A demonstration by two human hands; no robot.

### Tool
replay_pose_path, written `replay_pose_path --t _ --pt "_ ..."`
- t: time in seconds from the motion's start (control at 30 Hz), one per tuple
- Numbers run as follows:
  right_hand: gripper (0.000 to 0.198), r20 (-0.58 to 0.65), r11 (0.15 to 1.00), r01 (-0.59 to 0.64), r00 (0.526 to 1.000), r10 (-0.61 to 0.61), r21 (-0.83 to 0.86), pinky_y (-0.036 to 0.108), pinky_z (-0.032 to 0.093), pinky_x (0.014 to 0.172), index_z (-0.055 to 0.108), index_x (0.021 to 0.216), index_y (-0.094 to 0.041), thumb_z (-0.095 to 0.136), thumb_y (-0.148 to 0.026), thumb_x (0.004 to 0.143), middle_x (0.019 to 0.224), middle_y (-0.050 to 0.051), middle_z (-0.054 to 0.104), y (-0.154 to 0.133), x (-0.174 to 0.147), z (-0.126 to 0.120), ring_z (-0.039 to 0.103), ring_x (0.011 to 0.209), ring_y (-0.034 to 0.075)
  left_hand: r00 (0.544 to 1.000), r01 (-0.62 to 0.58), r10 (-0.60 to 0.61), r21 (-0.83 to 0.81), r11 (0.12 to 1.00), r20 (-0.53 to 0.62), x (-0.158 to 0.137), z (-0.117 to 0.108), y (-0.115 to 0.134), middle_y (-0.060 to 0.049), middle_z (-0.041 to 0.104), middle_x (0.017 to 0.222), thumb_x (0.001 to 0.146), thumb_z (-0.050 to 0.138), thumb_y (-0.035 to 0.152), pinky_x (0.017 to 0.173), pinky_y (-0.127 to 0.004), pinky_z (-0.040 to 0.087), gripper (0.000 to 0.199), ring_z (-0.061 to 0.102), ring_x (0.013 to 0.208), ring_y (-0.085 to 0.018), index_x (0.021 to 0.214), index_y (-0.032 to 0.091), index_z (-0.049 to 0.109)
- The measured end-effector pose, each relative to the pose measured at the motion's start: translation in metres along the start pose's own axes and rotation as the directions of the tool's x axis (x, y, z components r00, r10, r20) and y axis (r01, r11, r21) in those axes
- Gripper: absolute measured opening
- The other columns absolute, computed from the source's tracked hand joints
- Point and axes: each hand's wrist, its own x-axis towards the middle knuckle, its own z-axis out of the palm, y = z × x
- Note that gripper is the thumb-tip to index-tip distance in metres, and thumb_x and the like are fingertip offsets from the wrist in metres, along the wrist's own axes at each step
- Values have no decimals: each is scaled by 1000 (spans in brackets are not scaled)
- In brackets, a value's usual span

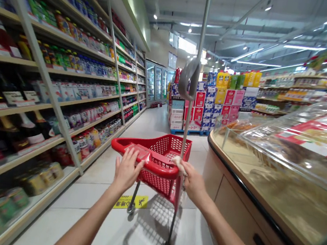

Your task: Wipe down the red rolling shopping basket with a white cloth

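Note:
A red plastic shopping cart (172, 173) on metal legs with wheels stands right in front of me. My left hand (128, 170) lies on top of its handle, fingers stretched out and thumb apart. At the right corner of the handle, my right hand (194, 180) is closed on a whitish cloth (179, 164). The cloth touches the corner beside a tall metal pole (188, 121) that rises from the cart. A grey curved piece (189, 80) is fixed partway up this pole. The fingertips of my right hand are partly hidden by the cloth.
Shelves of bottles and cans (89, 69) line the left side. On the right runs a counter (233, 186) with clear plastic food packs (307, 136). Stacked boxes (198, 107) stand ahead on the aisle. A yellow floor sign (138, 202) lies beneath the cart.

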Motion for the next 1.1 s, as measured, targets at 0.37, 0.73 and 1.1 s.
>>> replay_pose_path --t 0.37,0.73,1.1 --pt "42 -16 964 151 987 -158 -219 39 43 87 58 106 -18 38 -5 72 110 9 59 0 7 -16 53 102 21 982 -188 188 -40 981 -13 -5 8 7 -9 43 130 79 38 42 100 -55 18 43 33 122 -23 116 22 46" --pt "41 -42 886 298 942 -334 -354 40 33 96 52 114 -15 35 -5 78 119 10 53 -16 8 25 42 114 21 992 -121 122 -96 988 9 -7 11 24 -10 40 131 75 46 38 99 -61 13 47 29 124 -26 118 19 44" --pt "45 -53 863 267 946 -320 -429 40 28 98 50 116 -14 35 -3 75 124 11 48 -8 10 21 35 119 21 966 -255 258 -115 960 12 -19 8 56 -12 40 132 68 48 26 102 -55 14 54 31 123 -26 121 17 41"
